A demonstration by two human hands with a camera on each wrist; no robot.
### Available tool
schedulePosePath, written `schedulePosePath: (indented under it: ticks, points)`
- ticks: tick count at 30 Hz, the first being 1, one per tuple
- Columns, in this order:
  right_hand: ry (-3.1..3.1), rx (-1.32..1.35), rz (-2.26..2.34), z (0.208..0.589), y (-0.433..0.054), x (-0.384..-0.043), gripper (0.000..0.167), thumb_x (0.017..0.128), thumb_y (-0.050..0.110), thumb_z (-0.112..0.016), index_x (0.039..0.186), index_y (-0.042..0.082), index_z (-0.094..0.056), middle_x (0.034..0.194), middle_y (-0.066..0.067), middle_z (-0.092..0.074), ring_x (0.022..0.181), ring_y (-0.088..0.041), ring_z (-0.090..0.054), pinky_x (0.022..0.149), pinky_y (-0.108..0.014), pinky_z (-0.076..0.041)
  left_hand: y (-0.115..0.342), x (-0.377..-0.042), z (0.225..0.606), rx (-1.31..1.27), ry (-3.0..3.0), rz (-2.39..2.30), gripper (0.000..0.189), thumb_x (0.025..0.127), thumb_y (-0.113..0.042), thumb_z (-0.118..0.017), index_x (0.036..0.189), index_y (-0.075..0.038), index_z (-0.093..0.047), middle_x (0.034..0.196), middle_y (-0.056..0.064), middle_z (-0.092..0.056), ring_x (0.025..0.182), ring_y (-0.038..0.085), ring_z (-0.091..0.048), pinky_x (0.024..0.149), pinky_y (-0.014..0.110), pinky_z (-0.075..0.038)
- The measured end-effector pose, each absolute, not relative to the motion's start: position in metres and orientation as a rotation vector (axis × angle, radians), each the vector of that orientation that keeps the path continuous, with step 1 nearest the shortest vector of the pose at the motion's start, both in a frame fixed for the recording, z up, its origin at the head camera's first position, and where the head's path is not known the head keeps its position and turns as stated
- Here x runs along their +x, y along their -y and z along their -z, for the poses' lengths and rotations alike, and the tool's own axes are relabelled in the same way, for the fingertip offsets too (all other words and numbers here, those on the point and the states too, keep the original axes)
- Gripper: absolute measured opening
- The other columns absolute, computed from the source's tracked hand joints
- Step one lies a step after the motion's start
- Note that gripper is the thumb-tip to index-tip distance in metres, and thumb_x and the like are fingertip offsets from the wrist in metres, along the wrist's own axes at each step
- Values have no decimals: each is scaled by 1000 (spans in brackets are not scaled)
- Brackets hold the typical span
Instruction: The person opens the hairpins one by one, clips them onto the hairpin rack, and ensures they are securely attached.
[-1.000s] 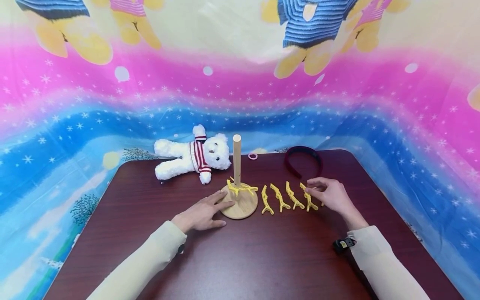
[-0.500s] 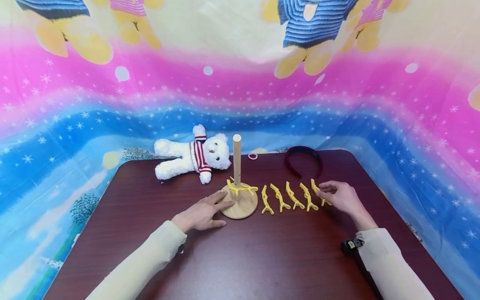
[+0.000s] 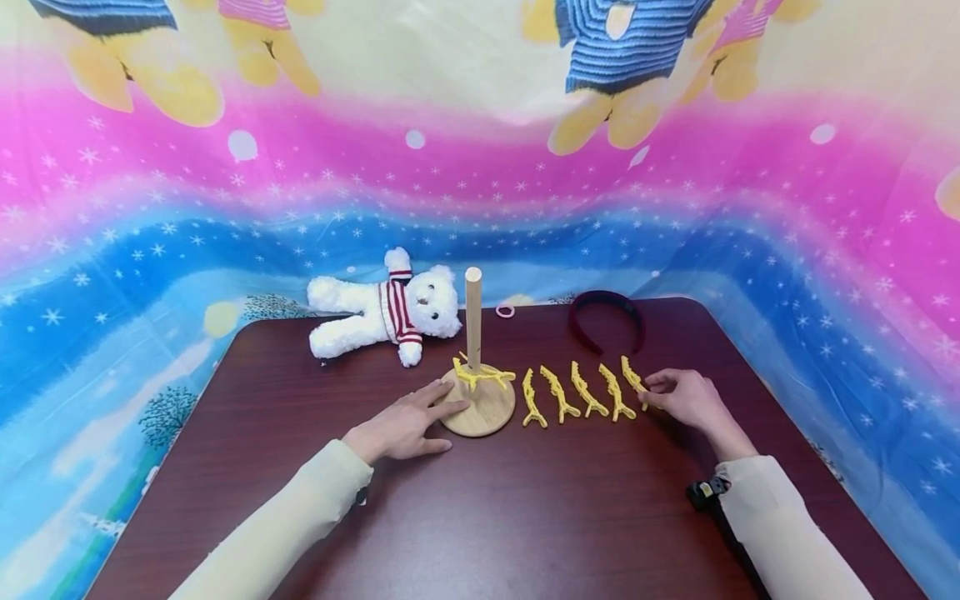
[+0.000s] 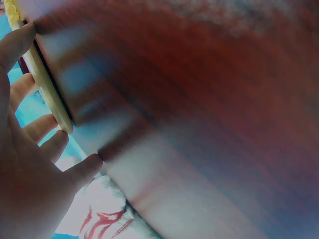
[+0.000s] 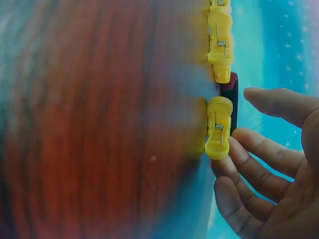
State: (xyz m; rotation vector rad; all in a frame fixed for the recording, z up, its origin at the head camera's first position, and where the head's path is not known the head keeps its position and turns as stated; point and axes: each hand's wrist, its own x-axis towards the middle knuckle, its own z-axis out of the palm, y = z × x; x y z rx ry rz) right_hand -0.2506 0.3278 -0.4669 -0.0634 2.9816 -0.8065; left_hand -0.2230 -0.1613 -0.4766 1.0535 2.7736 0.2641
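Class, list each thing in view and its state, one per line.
Wooden stand: upright
Yellow plastic at its foot: clipped or loose, unclear
Five yellow clips: lying in a row
White teddy bear: lying down
Red headband: set down, unheld
Pink ring: set down, unheld
Left hand: fingers spread on the stand
Right hand: beside the end clip, touch unclear

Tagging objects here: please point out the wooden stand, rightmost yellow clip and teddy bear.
Wooden stand (image 3: 474, 325): head view, on its upright post.
Rightmost yellow clip (image 3: 633, 379): head view, midway along its length.
Teddy bear (image 3: 399, 312): head view, on its striped torso.
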Motion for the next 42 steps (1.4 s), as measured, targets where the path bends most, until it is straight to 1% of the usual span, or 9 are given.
schedulePosePath:
  ticks: [3, 8, 10, 16, 24, 27, 31, 36, 42]
  points:
    - [-2956, -29, 779, 466, -327, -251, 49, 87, 45, -74, 120, 8, -71, 107, -13, -75, 93, -27, -68, 77, -44, -54, 162, -223, 476, 1048, -2773, -260, 69, 96, -49, -61, 156, -30, -34, 166, 16, -22, 154, 34, -21, 118, 55, -33]
    - [-2943, -12, 717, 465, -327, -252, 45, 86, 45, -75, 116, 11, -73, 104, -11, -73, 87, -21, -65, 69, -34, -50, 162, -223, 474, 1041, -2769, -261, 69, 96, -48, -61, 156, -30, -34, 166, 16, -22, 154, 34, -21, 118, 56, -33]
    - [-2944, -4, 694, 466, -328, -253, 45, 85, 46, -75, 115, 13, -74, 103, -9, -73, 86, -20, -64, 67, -33, -48, 161, -223, 473, 1038, -2768, -262, 69, 96, -48, -62, 156, -30, -34, 166, 16, -21, 154, 34, -20, 118, 56, -33]
    - [-2925, 58, 621, 465, -329, -250, 54, 81, 54, -75, 116, 13, -71, 107, -11, -70, 89, -26, -60, 67, -37, -45, 161, -223, 474, 1035, -2768, -263, 69, 96, -49, -61, 156, -31, -34, 166, 15, -21, 154, 33, -20, 118, 56, -33]
    - [-2911, 78, 568, 465, -328, -250, 55, 79, 57, -77, 112, 13, -71, 100, -9, -67, 85, -25, -55, 64, -36, -42, 162, -223, 475, 1041, -2771, -261, 69, 96, -49, -61, 156, -31, -34, 166, 15, -22, 154, 33, -21, 117, 56, -34]
    - [-2921, 76, 568, 465, -328, -250, 51, 78, 55, -78, 106, 13, -72, 93, -6, -67, 81, -23, -54, 63, -34, -41, 162, -223, 476, 1043, -2773, -260, 69, 96, -49, -61, 156, -31, -34, 166, 15, -22, 154, 34, -22, 117, 55, -34]
    - [-2933, 49, 616, 466, -329, -250, 42, 80, 49, -79, 98, 12, -73, 86, -3, -67, 75, -21, -54, 60, -30, -40, 162, -223, 477, 1048, -2776, -258, 69, 96, -50, -61, 156, -31, -34, 166, 15, -22, 154, 34, -22, 117, 55, -34]
    - [-2948, 5, 649, 466, -330, -250, 37, 82, 44, -78, 98, 11, -74, 90, -6, -70, 75, -20, -54, 61, -29, -41, 162, -222, 477, 1047, -2774, -264, 69, 96, -49, -61, 156, -31, -34, 166, 15, -22, 154, 34, -22, 117, 55, -34]
    - [-2970, -26, 658, 465, -331, -249, 38, 84, 42, -76, 105, 10, -75, 100, -13, -71, 79, -23, -58, 63, -30, -44, 162, -223, 478, 1050, -2773, -260, 69, 96, -49, -61, 156, -30, -34, 166, 15, -22, 154, 34, -22, 118, 55, -33]
